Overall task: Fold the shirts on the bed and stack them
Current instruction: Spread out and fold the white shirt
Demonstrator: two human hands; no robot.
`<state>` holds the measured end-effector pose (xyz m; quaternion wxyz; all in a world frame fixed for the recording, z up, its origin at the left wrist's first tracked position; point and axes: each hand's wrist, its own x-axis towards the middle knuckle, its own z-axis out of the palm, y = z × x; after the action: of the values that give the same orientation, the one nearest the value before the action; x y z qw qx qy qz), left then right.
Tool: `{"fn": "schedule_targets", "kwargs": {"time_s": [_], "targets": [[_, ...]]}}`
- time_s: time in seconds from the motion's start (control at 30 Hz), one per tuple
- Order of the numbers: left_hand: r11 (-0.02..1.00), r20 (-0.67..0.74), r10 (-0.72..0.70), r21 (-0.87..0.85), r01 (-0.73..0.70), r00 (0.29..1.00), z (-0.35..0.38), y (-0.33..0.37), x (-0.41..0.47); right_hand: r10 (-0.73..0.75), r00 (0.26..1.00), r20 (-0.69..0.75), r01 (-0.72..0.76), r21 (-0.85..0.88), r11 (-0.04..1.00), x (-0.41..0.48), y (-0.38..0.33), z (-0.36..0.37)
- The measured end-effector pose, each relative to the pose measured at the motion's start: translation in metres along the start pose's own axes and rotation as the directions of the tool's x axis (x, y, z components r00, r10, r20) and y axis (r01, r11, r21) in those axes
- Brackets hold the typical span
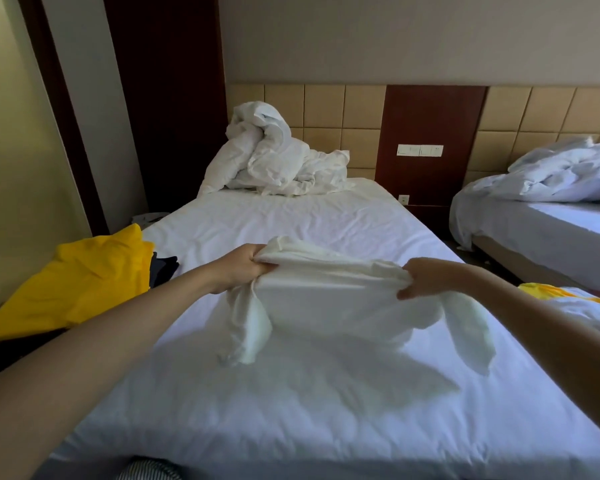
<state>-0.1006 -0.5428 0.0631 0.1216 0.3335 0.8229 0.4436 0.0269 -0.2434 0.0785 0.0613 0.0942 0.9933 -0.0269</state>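
- Striped cloth point(146, 471) peeks in at the bed's point(326, 427) near edge.
- Left hand point(243, 270) and right hand point(426, 277) each keep a closed grip on the white shirt point(326, 299), held above the bed's middle, sleeves dangling.
- Better to lay it flat and smooth before folding; yellow shirt point(84, 282) waits at the left edge.

Above the white bed point(326, 410) hangs a cream-white shirt point(329, 299). Left of the bed lies a bright yellow shirt point(80, 282) over dark, possibly black, garments point(165, 268); right, a yellow-and-white cloth point(575, 299).
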Motion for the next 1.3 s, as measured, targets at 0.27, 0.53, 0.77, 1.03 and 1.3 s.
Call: {"fn": "schedule_targets", "kwargs": {"time_s": [0.27, 0.53, 0.77, 1.03, 1.3], "targets": [[0.683, 0.124, -0.097, 0.730, -0.025, 0.987, 0.008, 0.000, -0.005, -0.061, 0.984, 0.166, -0.065, 0.664, 0.745, -0.025, 0.010, -0.003], [0.986, 0.142, -0.125, 0.124, 0.108, 0.982, -0.011, 0.003, -0.013, -0.076, 0.979, 0.191, -0.016, 0.436, 0.900, -0.044, -0.003, -0.015], [0.910, 0.086, -0.037, 0.416, -0.003, 0.996, 0.016, 0.003, -0.020, -0.123, 0.969, 0.214, -0.039, 0.626, 0.779, -0.044, 0.013, 0.018], [0.821, 0.118, -0.093, 0.571, 0.009, 0.989, -0.002, 0.007, -0.018, -0.240, 0.927, 0.289, -0.120, 0.832, 0.541, -0.035, 0.019, 0.024], [0.965, 0.173, -0.185, 0.220, 0.145, 0.967, 0.003, -0.037, 0.012, -0.080, 0.983, 0.163, -0.032, 0.587, 0.809, 0.009, 0.004, 0.042]]}}
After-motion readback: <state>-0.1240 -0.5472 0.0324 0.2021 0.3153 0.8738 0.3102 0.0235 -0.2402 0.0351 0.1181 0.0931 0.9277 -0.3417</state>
